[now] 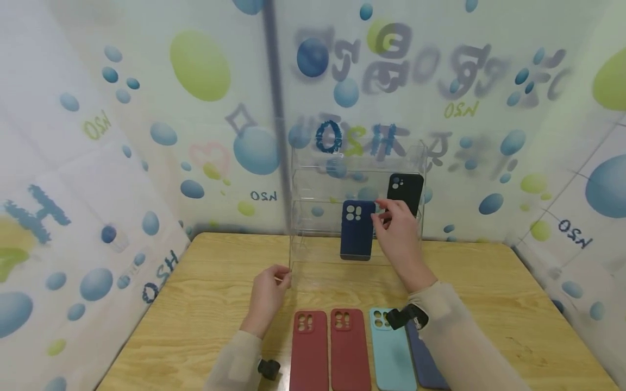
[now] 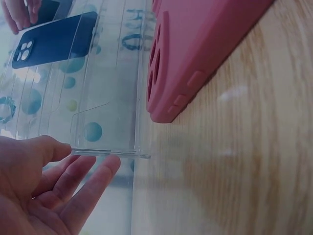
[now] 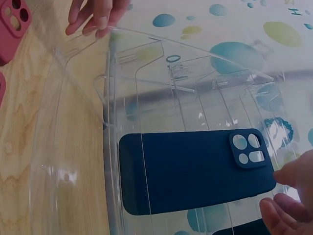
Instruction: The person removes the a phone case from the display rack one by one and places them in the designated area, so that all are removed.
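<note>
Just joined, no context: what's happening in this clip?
A person is standing phone cases in a clear acrylic display rack on a wooden table. The right hand is at the top corner of a dark blue case standing upright in the rack, beside a black case on a higher tier. The left hand touches the rack's front left corner. Two red cases, a light blue case and another blue case lie flat in front.
</note>
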Demonstrator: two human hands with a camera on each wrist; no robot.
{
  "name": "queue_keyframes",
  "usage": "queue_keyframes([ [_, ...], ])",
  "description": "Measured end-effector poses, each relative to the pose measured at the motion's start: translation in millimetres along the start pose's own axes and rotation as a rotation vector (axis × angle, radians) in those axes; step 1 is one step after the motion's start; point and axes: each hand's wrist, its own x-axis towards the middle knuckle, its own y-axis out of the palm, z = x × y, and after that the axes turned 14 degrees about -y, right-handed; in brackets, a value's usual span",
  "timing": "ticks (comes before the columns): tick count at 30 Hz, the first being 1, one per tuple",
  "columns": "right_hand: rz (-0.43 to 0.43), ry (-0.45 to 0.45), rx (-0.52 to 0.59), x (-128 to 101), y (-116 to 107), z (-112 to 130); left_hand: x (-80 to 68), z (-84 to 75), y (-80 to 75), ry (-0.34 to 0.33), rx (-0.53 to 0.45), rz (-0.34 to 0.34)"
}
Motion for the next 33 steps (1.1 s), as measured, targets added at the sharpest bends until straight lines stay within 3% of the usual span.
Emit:
queue_keyframes([
  [13,0.033,-0.014,-0.006,5,9,-10,-0.5,-0.1,0.8,-0.01,-0.002,-0.011],
  [33,-0.069,-0.095,0.071,1,9,-16,-0.9,-0.2,0.5,-0.006,0.015,0.0],
])
